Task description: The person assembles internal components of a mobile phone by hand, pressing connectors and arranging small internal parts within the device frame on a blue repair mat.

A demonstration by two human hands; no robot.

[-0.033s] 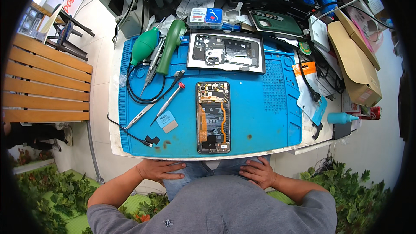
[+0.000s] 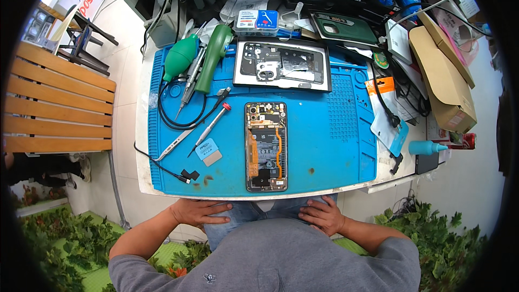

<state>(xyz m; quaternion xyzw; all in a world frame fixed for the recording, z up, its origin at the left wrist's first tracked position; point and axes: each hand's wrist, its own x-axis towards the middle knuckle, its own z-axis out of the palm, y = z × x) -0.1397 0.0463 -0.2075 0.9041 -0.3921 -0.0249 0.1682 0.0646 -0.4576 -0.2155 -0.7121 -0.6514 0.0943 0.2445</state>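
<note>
Opened phone [image 2: 266, 148], internals up, lies flat on blue mat [image 2: 324, 157], near the person's edge of the table [image 2: 143, 167]. Long axis runs straight away from the body; camera cutouts at far end, orange flex strip down the right part, near end close to the table edge.

Left hand [image 2: 203, 212] and right hand [image 2: 324, 214] both rest on the jeans [image 2: 240, 217], off the table, empty. Fingers slightly apart on both, not clamped on anything. From left fingers, phone lies ahead and to the right; from right fingers, ahead and to the left. Roughly centred between them, can't call a nearer hand. Table edge sits between both hands and phone; nothing lies on top of the phone.

Left of phone: light-blue card [image 2: 208, 151], red-capped screwdriver [image 2: 210, 128] slanting, small black pieces [image 2: 189, 174] by a cable end. Further up-left: green blower bulb [image 2: 181, 58], green-handled tool [image 2: 214, 57]. Beyond the far end, apart from it: shallow box [image 2: 327, 85] holding a dark phone part [image 2: 259, 59]. Right, well apart: orange-topped pouch [image 2: 385, 84], light-blue bottle [image 2: 424, 147].
</note>
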